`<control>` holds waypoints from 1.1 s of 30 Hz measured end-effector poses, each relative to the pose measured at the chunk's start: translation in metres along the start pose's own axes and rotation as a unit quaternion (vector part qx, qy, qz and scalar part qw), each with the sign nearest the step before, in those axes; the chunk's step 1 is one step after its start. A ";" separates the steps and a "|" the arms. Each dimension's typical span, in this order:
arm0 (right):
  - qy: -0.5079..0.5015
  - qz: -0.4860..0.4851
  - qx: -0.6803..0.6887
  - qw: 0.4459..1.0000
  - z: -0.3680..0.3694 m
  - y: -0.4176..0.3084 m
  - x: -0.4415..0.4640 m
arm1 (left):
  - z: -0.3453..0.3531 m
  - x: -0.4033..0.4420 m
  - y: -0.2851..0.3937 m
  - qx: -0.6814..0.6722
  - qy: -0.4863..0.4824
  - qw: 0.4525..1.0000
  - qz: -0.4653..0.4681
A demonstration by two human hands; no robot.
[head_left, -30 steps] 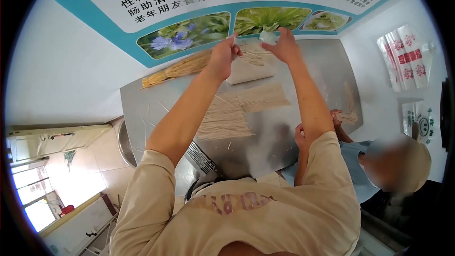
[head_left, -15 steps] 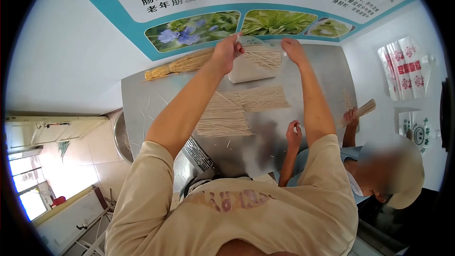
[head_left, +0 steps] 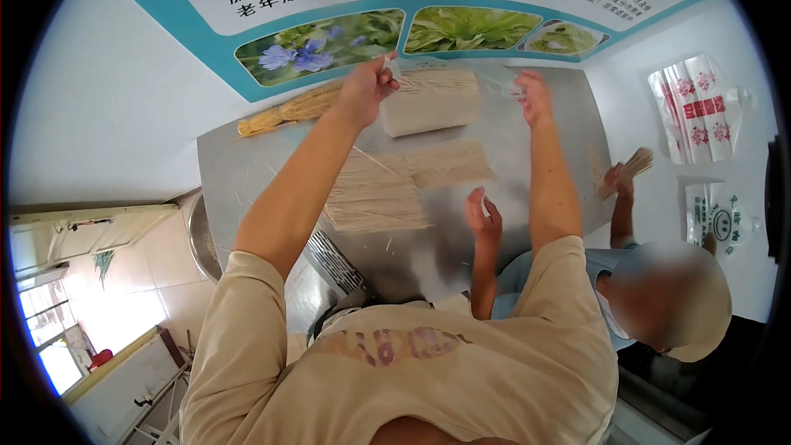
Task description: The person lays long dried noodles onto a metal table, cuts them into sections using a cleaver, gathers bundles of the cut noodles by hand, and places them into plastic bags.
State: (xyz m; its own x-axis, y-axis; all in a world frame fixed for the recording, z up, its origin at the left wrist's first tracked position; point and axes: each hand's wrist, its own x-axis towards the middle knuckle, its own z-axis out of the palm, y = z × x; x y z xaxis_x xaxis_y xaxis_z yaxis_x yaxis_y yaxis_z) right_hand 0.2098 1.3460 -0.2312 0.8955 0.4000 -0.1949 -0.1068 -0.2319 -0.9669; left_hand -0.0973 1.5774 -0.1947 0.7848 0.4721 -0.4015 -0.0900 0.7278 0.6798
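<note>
A sheet of clear plastic film [head_left: 494, 78] stretches between my hands at the far edge of the table. My left hand [head_left: 372, 89] pinches its left end, close to a white box-like block [head_left: 428, 118] topped with thin dried noodles [head_left: 441, 80]. At the right end, my right hand [head_left: 534, 99] has its fingers closed on the film, a little to the right of the block. Whether the film is a bag or a single sheet I cannot tell. Nearer to me, more dried noodles [head_left: 375, 198] lie in flat layers on the metal table [head_left: 527, 156].
A straw broom [head_left: 288, 111] lies along the wall at the back left. On my right, a co-worker's hand [head_left: 620, 180] grips a noodle bundle [head_left: 637, 162]; their other hand [head_left: 484, 216] is over the table. Printed plastic bags [head_left: 699, 111] hang on the right wall.
My right hand has moved right, away from my left, drawing the film wider. My left hand has shifted slightly left. The co-worker's near hand has reached further over the table.
</note>
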 end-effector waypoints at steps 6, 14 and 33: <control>-0.053 -0.181 -0.446 0.875 -0.026 0.047 0.019 | 0.000 0.001 -0.008 0.033 -0.016 0.999 -0.003; -0.029 0.103 0.207 0.972 -0.033 0.062 0.013 | 0.001 -0.007 -0.013 0.031 -0.017 0.999 -0.028; 0.063 0.115 0.411 0.902 -0.011 0.060 -0.008 | 0.005 0.001 -0.045 0.057 -0.041 0.997 -0.025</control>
State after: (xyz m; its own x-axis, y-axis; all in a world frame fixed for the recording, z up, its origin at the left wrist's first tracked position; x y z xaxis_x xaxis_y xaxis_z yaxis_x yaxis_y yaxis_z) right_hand 0.2011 1.3194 -0.2862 0.8455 0.3086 -0.4357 -0.5336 0.4606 -0.7093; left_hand -0.0892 1.5423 -0.2229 0.8350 0.3904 -0.3878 0.0176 0.6855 0.7279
